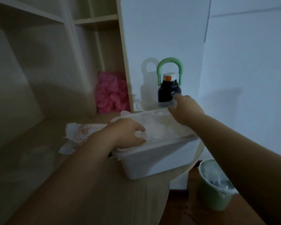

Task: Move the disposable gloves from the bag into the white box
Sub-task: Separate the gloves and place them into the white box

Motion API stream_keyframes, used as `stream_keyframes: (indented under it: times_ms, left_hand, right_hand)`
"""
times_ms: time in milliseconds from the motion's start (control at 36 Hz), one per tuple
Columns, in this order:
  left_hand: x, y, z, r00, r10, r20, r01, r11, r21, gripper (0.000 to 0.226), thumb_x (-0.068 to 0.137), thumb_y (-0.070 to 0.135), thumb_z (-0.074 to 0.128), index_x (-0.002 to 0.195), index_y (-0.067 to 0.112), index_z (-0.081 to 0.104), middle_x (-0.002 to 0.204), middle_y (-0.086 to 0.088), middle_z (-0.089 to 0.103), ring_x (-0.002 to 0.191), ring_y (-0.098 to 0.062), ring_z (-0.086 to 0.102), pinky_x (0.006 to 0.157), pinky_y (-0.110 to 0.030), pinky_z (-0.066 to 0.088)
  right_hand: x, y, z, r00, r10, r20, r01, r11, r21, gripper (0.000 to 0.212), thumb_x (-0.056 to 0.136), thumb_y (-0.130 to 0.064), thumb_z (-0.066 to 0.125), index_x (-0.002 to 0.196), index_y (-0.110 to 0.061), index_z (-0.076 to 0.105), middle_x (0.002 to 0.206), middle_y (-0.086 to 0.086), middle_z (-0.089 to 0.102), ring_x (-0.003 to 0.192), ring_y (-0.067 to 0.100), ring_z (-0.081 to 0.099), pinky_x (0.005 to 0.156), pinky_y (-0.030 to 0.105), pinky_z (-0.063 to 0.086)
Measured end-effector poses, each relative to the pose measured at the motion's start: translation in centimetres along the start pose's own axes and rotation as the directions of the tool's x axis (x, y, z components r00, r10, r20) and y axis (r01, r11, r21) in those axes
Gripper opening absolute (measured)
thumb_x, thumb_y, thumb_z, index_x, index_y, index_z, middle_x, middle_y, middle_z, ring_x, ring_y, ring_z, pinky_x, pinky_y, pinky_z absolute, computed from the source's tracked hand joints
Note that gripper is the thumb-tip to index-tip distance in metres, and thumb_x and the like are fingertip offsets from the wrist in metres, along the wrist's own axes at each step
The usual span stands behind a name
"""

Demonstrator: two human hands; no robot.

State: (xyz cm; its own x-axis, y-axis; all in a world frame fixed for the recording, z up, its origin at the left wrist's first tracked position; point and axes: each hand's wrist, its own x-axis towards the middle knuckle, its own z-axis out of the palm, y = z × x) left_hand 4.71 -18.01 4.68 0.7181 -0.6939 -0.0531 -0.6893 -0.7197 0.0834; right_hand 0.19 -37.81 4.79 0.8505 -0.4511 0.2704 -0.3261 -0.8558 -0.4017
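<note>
Left hand (128,133) and right hand (186,109) reach into the white box (154,161).
Left fingers curl round a clump of clear disposable gloves (154,127) filling the box, at its near-left rim; the right hand lies at its far corner, grip unclear. The crumpled bag (76,135) lies left of the box, a bottle (169,90) behind it.

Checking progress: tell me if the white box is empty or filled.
Filled: crumpled clear gloves reach the rim of the white box, under the left hand.
</note>
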Motion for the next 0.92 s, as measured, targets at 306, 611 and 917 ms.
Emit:
stream_keyframes:
  times_ms: [306,611,917]
  left_hand:
    - [1.3,0.2,-1.2,0.998,0.012,-0.054,-0.02,0.989,-0.149,0.056,0.084,0.051,0.064,0.135,0.032,0.052,0.137,0.008,0.052,0.115,-0.01,0.051,0.088,-0.024,0.039]
    - [2.7,1.6,1.0,0.942,-0.056,0.332,0.003,0.987,0.159,0.042,0.097,0.011,0.043,0.14,0.014,0.046,0.141,-0.007,0.048,0.125,-0.025,0.047,0.105,-0.034,0.036]
    - [-0.4,-1.7,-2.2,0.982,-0.011,-0.19,-0.033,0.974,-0.226,0.053,0.089,0.038,0.063,0.137,0.018,0.052,0.133,-0.002,0.057,0.115,-0.018,0.055,0.1,-0.039,0.045]
  right_hand:
    - [-1.0,-1.5,-2.3,0.948,-0.282,0.147,0.276,0.959,0.054,0.044,0.088,-0.038,0.063,0.122,-0.01,0.061,0.1,-0.002,0.061,0.093,0.016,0.053,0.081,0.025,0.039]
    - [-1.0,-1.1,0.8,0.685,-0.007,0.729,0.341,0.886,-0.313,0.054,0.097,-0.026,0.046,0.148,-0.017,0.03,0.152,0.008,0.031,0.138,0.026,0.031,0.112,0.039,0.023]
    - [-1.0,-2.9,-1.3,0.92,-0.21,0.332,0.177,0.976,0.129,0.061,0.087,-0.042,0.064,0.139,-0.016,0.046,0.134,0.004,0.053,0.106,0.017,0.055,0.09,0.027,0.042]
